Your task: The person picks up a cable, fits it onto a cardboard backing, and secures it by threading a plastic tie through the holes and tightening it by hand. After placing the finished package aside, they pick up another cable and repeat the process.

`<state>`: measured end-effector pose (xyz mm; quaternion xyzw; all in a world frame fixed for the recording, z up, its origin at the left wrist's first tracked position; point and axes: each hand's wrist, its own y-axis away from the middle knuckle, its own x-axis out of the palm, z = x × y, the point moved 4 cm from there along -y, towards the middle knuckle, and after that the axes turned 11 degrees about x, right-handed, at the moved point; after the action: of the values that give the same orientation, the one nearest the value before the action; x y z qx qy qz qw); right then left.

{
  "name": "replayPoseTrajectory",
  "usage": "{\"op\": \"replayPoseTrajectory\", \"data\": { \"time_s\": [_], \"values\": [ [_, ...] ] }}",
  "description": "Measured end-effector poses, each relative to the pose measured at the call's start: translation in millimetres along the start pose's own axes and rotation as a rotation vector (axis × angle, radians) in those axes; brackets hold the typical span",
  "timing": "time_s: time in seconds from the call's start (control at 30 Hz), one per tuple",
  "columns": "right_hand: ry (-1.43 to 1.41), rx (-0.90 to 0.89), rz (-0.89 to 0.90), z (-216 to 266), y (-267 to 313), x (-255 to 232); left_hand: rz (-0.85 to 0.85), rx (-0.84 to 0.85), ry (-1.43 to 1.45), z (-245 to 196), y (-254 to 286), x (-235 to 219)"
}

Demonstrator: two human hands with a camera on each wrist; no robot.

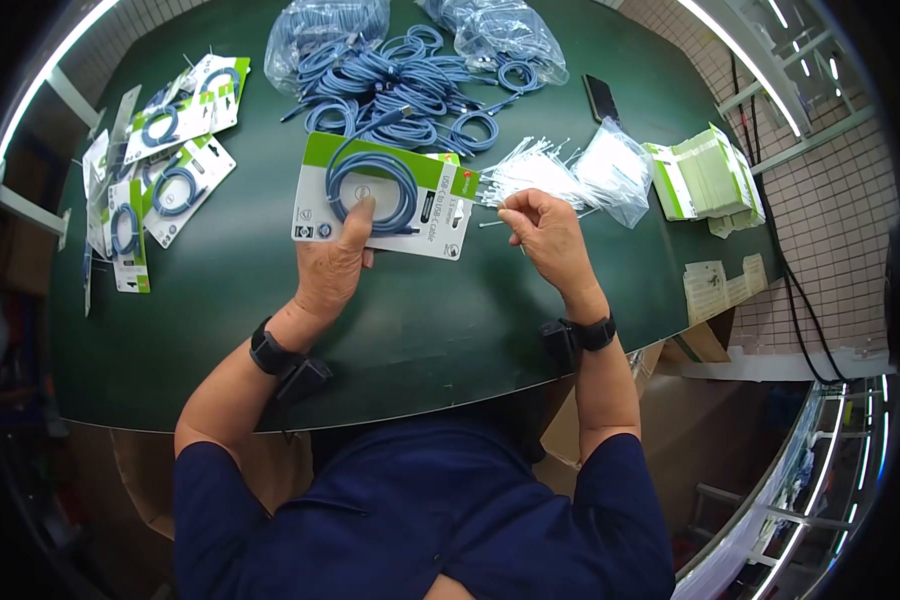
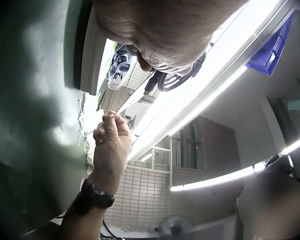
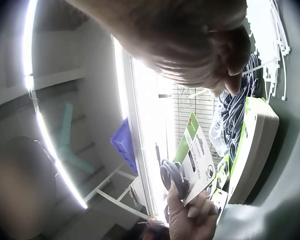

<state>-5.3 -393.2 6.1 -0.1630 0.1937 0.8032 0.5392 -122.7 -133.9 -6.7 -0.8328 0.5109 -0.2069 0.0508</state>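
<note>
My left hand (image 1: 332, 268) holds a green-and-white cable card (image 1: 435, 232), thumb pressed over a coiled blue USB cable (image 1: 402, 190) lying on its face. Print on the card reads USB-C Cable. Just right of the card, my right hand (image 1: 550, 240) pinches a thin white cable tie (image 3: 260, 67) between thumb and fingertips. The wrist views show a thick stack of cards (image 3: 257, 150) on the table under the held card, mostly hidden in the head view. A pile of white cable ties (image 1: 535, 172) lies beyond the right hand.
Loose blue cables (image 1: 400, 80) heap at the back beside plastic bags (image 1: 510, 40) of more cables. Finished-looking carded cables (image 1: 175, 190) lie at left. On the right are a clear bag (image 1: 615, 170), a phone (image 1: 600, 98), a block of cards (image 1: 708, 178) and papers (image 1: 720, 287).
</note>
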Motion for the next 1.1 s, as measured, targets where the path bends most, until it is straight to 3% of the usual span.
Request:
{"op": "replayPoseTrajectory", "data": {
  "time_s": [0.1,0.2,0.3,0.43,0.57,0.63,0.77,1.0,1.1],
  "values": [
    [-0.142,-0.045,0.001,14.2,-7.2,-1.0,0.004,0.055,-0.06,-7.0,3.1,-4.3],
    [-0.342,-0.205,0.027,33.5,-11.6,1.3,0.023,0.133,-0.155,-11.4,4.6,-14.9],
    [-0.423,-0.288,0.096,49.0,-22.1,5.0,0.312,0.732,-0.652,-30.8,6.9,-13.7],
    [-0.382,-0.31,0.154,69.2,-27.0,9.3,0.446,0.899,-0.478,-58.0,10.2,-7.1],
    [-0.197,-0.299,0.144,64.6,-28.4,19.3,0.619,1.007,-0.502,-62.2,19.6,-1.7],
    [-0.127,-0.294,0.133,59.4,-28.5,22.9,0.62,1.014,-0.511,-56.4,25.1,-1.7],
    [-0.057,-0.403,0.122,49.8,-23.3,23.3,0.641,1.047,-0.513,-48.3,36.1,3.2],
    [0.036,-0.751,0.032,63.8,-10.1,19.1,0.717,1.113,-0.543,-50.4,39.7,6.3],
    [-0.212,-0.637,0.134,75.2,7.9,18.0,0.827,1.123,-0.604,-53.1,41.4,3.4]
  ]
}}
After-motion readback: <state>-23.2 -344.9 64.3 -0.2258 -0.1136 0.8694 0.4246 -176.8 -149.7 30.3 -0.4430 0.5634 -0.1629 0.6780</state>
